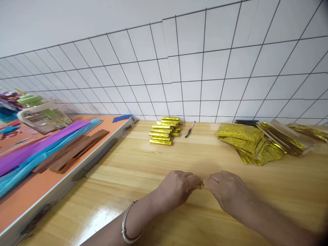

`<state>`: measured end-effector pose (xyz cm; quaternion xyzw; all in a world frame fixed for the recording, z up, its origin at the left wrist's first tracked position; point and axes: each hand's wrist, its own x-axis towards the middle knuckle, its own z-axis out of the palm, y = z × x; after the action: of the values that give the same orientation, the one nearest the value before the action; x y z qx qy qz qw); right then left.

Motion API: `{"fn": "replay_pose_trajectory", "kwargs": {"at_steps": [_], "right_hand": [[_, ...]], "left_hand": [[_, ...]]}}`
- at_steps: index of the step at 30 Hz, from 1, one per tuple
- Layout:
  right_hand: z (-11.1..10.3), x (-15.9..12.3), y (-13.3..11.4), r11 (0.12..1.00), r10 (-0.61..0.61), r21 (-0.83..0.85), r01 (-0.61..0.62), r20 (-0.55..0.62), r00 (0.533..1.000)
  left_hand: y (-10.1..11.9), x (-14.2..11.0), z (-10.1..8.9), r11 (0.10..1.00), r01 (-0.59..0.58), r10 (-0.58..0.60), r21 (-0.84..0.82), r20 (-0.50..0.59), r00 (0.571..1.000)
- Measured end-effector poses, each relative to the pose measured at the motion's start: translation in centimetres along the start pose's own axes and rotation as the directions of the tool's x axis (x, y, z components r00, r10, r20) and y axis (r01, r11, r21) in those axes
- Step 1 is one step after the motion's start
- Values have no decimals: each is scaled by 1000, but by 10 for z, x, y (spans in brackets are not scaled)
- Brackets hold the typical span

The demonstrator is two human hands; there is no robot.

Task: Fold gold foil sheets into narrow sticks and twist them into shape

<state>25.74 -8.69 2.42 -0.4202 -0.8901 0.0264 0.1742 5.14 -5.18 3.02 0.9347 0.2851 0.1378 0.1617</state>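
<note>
My left hand (178, 186) and my right hand (227, 191) meet low over the wooden table (133, 167), fingertips almost touching. Both are closed, pinching a piece of gold foil paper (202, 185). Only a sliver of it shows between the fingers; the rest is hidden. Beyond my left hand lies a pile of narrow folded gold foil strips (164, 131), stacked in two overlapping columns. To the right, past my right hand, flat gold foil sheets (246, 140) are fanned out in a loose heap.
A pen (190, 130) lies near the white tiled wall (189, 75). At the back right are a black object (247, 122) and a clear packet of foil (284, 138). An orange-topped board (84, 164) on the left bears brown strips (74, 150), purple and blue paper, and a clear basket (47, 118).
</note>
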Motion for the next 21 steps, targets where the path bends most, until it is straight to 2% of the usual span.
{"fn": "replay_pose_trajectory", "kwargs": {"at_steps": [4, 7, 10, 15, 19, 21], "right_hand": [[-1, 1, 2, 999, 39, 29, -42, 97, 994], [0, 0, 4, 998, 39, 40, -45, 135, 990], [2, -1, 9, 996, 44, 70, -52, 119, 992], [-1, -1, 14, 991, 79, 102, -89, 96, 992], [-5, 2, 12, 991, 125, 33, -130, 134, 983], [-7, 2, 13, 990, 119, 61, -131, 167, 979]], "left_hand": [[-3, -1, -1, 979, 91, -87, -183, 27, 996], [-3, -3, 0, 982, 98, -93, -161, 38, 995], [-5, -5, 0, 994, 72, -71, -82, 11, 997], [-10, -6, 0, 987, 91, -91, -130, 1, 996], [-12, -5, -3, 992, 110, -112, -67, -29, 993], [-13, -6, -5, 986, 117, -118, -115, -7, 993]]}}
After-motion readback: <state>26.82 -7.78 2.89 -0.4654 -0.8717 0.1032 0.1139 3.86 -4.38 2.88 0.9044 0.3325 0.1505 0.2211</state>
